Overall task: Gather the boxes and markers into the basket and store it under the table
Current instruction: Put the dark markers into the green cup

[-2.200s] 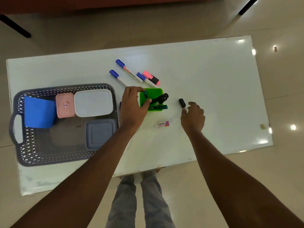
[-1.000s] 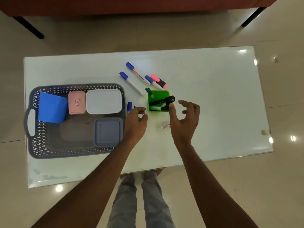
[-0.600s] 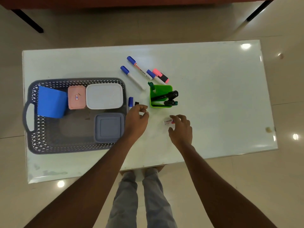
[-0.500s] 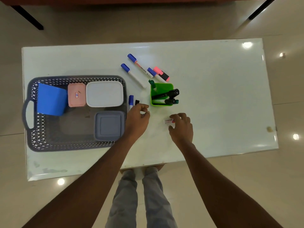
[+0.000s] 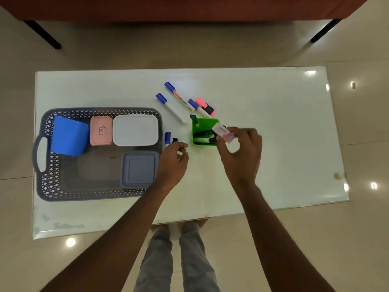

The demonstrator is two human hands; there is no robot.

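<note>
A white glossy table (image 5: 284,144) stands on a pale tiled floor, dark red furniture on black legs beyond it, my grey-trousered legs (image 5: 179,260) below its near edge.

Right of the grey basket (image 5: 63,192), four pens lie loose on the tabletop past its far right corner: two long blue-capped markers (image 5: 179,98) (image 5: 171,108), a shorter blue-capped one (image 5: 199,108) and a pink highlighter (image 5: 205,106). Just beside the basket's right wall lie a blue-capped marker (image 5: 167,138) and a black-capped one (image 5: 175,140). My left hand (image 5: 172,161) covers their near ends with fingers curled; I cannot tell whether it has hold of them.

Further right of the basket sits a green holder (image 5: 203,125). My right hand (image 5: 240,152) hovers at its right edge, thumb and fingertips pinching a small white eraser (image 5: 223,133), which hides part of the holder's rim.

The holder contains black markers (image 5: 203,133) lying slanted and a green-capped marker (image 5: 193,119) upright in its far left corner. Inside the basket, a blue box (image 5: 69,135), a pink box (image 5: 101,133) and a white lidded box (image 5: 135,130) line the far side; a grey lidded box (image 5: 139,169) fills the near right corner.
</note>
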